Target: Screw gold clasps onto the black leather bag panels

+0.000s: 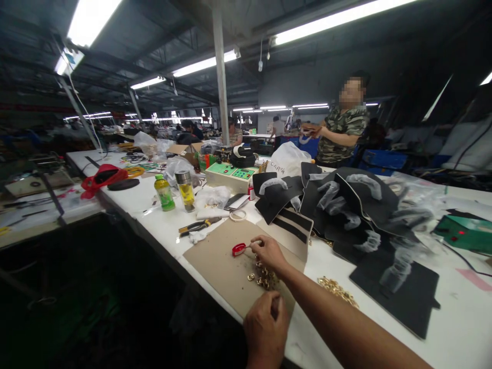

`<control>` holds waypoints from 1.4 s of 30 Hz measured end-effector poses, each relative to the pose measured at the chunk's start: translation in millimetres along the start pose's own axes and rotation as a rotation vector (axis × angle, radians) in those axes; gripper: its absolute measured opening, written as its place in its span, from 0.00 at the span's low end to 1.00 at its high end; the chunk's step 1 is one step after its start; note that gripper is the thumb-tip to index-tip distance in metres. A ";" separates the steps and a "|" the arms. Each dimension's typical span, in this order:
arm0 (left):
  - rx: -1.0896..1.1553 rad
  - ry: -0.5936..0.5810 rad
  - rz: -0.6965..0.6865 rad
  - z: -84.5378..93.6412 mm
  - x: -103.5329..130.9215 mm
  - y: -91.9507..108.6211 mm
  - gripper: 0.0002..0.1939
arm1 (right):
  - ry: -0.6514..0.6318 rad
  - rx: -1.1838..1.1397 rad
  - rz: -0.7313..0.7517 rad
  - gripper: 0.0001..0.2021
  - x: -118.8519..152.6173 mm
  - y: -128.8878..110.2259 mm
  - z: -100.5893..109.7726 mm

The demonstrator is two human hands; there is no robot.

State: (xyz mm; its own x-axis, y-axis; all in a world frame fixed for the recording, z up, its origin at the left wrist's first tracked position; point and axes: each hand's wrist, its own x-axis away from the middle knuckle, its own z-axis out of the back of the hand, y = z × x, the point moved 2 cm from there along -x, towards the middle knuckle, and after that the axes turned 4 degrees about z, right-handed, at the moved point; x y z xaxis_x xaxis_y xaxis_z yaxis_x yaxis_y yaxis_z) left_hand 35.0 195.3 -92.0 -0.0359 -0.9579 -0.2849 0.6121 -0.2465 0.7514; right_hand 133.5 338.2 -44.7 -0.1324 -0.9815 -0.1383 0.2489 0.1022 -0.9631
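My right hand (269,252) reaches over a tan board (219,251), its fingers pinching a thin stick-like tool. The tool's tip is at a small red cap-like dish (239,249) lying on the board; whether they touch I cannot tell. Nearer to me, my left hand (267,325) is closed at the board's front edge, thumb against curled fingers; what it holds, if anything, is hidden. Between both hands lies a small heap of gold-coloured metal fittings (264,279), partly covered by the right hand. A single gold fitting (251,277) sits apart to the left.
Pliers (200,226), a green-labelled bottle (164,193) and a glass tumbler (186,191) stand or lie to the left. Black panels with plastic-wrapped handles (326,200) pile up at right, beside more gold fittings (336,291). Behind is a green-topped control box (232,177); a co-worker (342,130) stands beyond.
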 end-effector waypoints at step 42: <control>-0.736 -0.615 -0.492 -95.6 -38.4 130.8 0.16 | 0.462 -0.955 -0.221 0.29 153.3 47.4 219.6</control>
State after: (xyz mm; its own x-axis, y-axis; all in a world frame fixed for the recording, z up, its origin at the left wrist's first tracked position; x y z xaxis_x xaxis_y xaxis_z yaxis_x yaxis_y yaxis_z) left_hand 191.9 214.0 -39.7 -0.6731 -0.7382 0.0437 0.7395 -0.6722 0.0353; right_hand 335.7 157.0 -60.9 -0.4812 -0.8581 0.1794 -0.6485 0.2107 -0.7315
